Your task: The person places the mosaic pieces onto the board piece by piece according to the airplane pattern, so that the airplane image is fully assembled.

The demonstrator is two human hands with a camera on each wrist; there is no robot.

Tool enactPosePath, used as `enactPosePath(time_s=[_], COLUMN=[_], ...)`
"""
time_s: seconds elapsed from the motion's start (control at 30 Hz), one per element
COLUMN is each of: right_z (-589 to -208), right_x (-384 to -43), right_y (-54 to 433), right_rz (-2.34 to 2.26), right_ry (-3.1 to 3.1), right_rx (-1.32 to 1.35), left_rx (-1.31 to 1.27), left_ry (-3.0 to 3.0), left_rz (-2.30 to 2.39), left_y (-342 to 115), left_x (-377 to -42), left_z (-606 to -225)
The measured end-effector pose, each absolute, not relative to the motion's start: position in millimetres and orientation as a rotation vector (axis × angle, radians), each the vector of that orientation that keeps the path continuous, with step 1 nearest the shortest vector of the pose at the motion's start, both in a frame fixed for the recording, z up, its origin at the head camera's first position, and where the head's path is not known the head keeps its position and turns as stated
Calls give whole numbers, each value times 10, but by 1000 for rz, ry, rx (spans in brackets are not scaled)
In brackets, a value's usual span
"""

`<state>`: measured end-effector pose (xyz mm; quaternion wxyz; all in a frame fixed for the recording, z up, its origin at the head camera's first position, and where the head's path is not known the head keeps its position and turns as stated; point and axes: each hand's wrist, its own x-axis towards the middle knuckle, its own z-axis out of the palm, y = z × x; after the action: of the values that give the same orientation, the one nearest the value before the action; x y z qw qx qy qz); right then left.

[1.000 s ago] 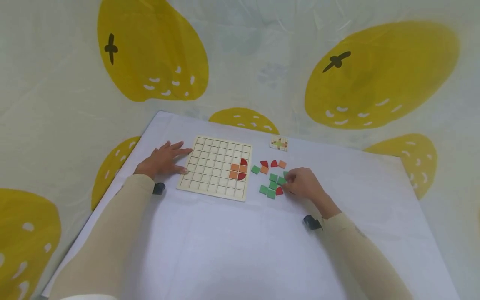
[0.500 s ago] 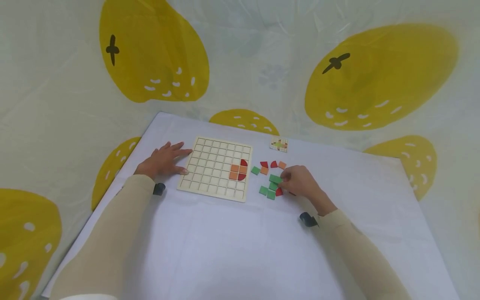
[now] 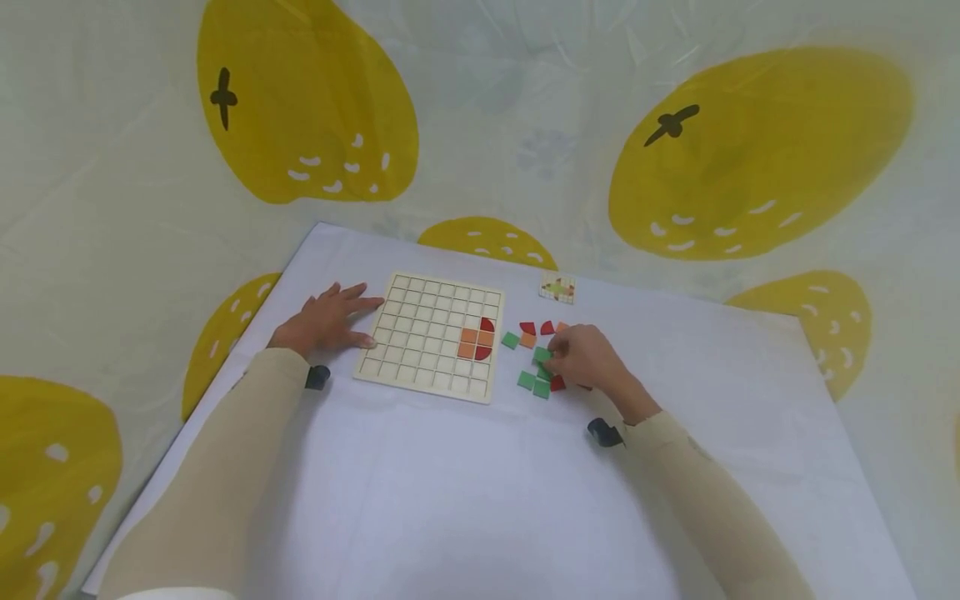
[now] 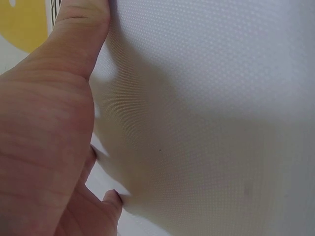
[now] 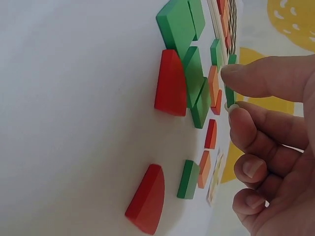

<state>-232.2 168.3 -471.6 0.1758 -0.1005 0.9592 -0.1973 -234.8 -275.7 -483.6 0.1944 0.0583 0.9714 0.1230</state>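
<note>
My left hand lies with fingers spread at the left edge of a pale wooden grid board. Its thumb and a fingertip touch the rim. Near the board's right edge sit orange squares and red quarter-round tiles. Over the loose tiles to the right, my right hand pinches a green square tile between thumb and index finger, its other fingers curled. In the right wrist view that tile is raised off the table, above several green tiles and red quarter-round tiles.
A small pattern card lies beyond the loose tiles. More red, orange and green tiles lie between the board and my right hand. The white table meets a hanging cloth printed with yellow fruit.
From the right side of the loose tiles, my right hand has picked up a green square tile and moved left with it. My left hand and the board have stayed put.
</note>
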Motion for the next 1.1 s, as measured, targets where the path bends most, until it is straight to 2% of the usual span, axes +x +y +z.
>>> enactPosePath(time_s=[0.6,1.1], right_z=[-4701,-4735], right_x=[-2388,-2422], right_y=[1476,1291], right_rz=[-588,-608], right_ry=[2664,2676], right_rx=[-236,-320], left_rx=[177,150], left_ry=[2726,2711], left_rz=[340,353], left_y=[-2788,-2787], left_x=[-2369,-2392], left_z=[-4855,-4868])
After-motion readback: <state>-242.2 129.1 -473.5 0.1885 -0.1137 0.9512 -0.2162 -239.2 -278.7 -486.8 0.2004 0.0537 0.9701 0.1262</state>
